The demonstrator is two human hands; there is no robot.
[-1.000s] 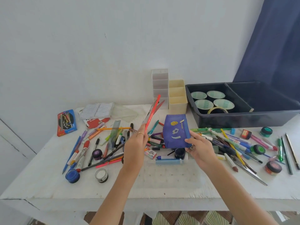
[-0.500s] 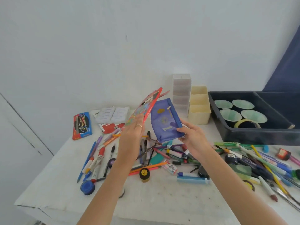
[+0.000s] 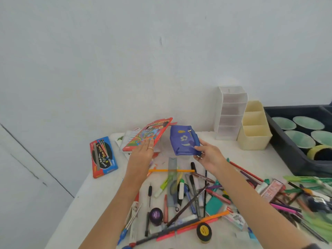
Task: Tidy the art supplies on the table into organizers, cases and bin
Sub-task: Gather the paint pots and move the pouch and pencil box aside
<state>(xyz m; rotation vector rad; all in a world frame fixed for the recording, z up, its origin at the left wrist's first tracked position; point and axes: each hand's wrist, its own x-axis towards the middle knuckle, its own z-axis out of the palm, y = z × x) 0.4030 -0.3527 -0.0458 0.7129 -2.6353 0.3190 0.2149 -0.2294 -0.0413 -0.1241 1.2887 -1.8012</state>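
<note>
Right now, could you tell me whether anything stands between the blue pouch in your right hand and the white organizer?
Nothing visible does. The right hand holds the blue pouch, and the table between it and the white organizer is bare; the red pencil box is off to the left.

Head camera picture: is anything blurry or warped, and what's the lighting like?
Head view: soft, even light, with no glare or hard shadows. Head view: the pens at the lower right edge are smeared by blur, while the blue pouch in the right hand is fairly sharp. Head view: wide-angle distortion makes the white organizer appear to lean.
</note>
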